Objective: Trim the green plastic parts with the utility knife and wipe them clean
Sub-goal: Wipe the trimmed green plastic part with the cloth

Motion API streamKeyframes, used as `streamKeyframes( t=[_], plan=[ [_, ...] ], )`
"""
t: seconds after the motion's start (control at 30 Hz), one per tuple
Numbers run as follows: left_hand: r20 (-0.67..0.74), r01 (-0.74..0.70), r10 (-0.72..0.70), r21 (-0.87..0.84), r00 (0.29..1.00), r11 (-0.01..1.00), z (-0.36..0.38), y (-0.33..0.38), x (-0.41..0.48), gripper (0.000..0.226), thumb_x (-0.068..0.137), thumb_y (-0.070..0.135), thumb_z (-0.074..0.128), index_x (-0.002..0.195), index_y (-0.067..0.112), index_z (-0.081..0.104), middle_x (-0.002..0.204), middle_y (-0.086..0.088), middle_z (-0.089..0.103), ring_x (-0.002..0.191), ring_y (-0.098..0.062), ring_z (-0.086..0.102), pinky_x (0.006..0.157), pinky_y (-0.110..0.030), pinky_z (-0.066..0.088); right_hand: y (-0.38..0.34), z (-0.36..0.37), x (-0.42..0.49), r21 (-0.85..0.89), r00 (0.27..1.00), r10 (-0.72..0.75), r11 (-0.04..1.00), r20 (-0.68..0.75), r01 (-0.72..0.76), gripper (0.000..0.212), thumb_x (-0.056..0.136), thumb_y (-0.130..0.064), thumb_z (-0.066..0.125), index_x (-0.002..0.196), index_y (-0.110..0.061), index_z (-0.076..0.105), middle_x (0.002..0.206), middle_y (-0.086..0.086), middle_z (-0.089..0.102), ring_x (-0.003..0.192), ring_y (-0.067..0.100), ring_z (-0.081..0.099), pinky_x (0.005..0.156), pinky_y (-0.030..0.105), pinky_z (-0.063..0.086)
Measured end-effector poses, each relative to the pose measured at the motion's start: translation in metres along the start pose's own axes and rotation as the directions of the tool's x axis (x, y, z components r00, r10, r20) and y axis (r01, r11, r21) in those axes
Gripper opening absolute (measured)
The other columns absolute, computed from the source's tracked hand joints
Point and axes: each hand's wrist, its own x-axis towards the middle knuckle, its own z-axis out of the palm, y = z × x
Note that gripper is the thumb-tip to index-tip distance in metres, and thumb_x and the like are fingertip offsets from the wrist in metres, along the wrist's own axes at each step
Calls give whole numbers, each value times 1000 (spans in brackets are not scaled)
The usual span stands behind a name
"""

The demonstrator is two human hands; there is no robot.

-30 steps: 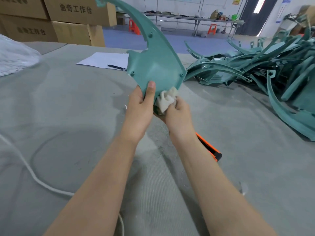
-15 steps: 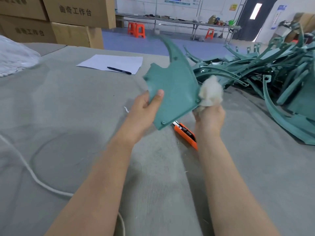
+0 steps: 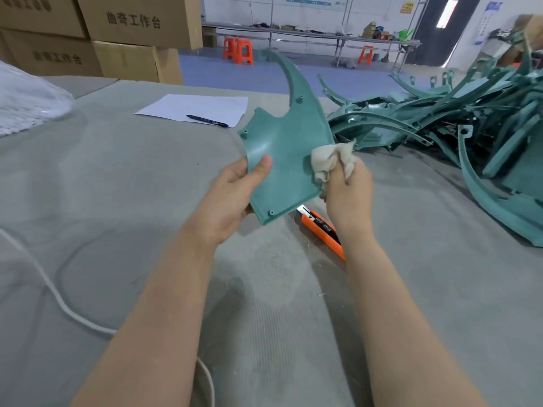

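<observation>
- A white cord (image 3: 47, 286) is laid across the grey felt table (image 3: 117, 186) at the far left.
- A pen (image 3: 207, 121) is rested on a sheet of paper (image 3: 194, 108) farther back.
- The green plastic part (image 3: 286, 160) is gripped at its left edge by the left hand (image 3: 232, 198), thumb on its face, and held tilted above the table.
- A bunched white cloth (image 3: 333, 158) is clutched in the right hand (image 3: 348, 195) and pressed to the part's right edge.
- The orange utility knife (image 3: 321, 230) is left on the table beneath the right wrist.
- A pile of green parts (image 3: 470, 118) is heaped at the right.

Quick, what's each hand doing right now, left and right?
Left hand: holds the green plastic part by its left edge, thumb on its face.
Right hand: grips a white cloth against the part's right edge.
</observation>
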Motion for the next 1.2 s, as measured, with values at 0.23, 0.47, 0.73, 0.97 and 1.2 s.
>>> streamKeyframes(
  t=[0.23,0.47,0.73,0.97,1.2],
  plan=[
    [90,169,-173,52,981,984,-10,4,-1,21,100,25,46,101,22,66,92,9,75,82,-6,71,75,-26,57,-2,-9,2,159,959,282,949,-37,-273,42,101,-32,40,62,-21,52,53,-5,50,53,17,48,53,32,42],
    [133,192,-225,226,965,955,-10,-3,-2,20,98,26,49,103,19,67,100,0,74,89,-15,69,86,-33,53,-2,-24,7,139,897,258,935,360,-325,21,97,-27,55,104,-10,64,90,3,71,78,14,64,72,30,53],
    [291,128,-65,-203,955,971,-6,4,-2,49,84,45,64,123,17,60,123,-4,66,112,-18,63,91,-36,53,-9,-16,5,384,949,317,875,4,-294,30,101,-12,44,75,-19,58,68,-4,60,61,8,55,60,22,44],
    [21,-32,33,-49,999,998,38,-20,-1,23,89,27,63,111,21,63,113,2,71,109,-17,65,101,-41,47,-22,6,-6,729,867,472,536,160,-426,20,103,-17,46,110,-7,61,76,1,71,62,10,67,57,25,57],
    [-52,0,-9,-179,999,984,5,-14,8,14,97,14,52,106,18,62,92,7,75,84,-10,71,67,-27,57,-21,16,-14,680,855,454,547,249,-488,19,102,-12,45,92,-14,61,78,1,68,62,9,65,60,23,55]
  ],
)
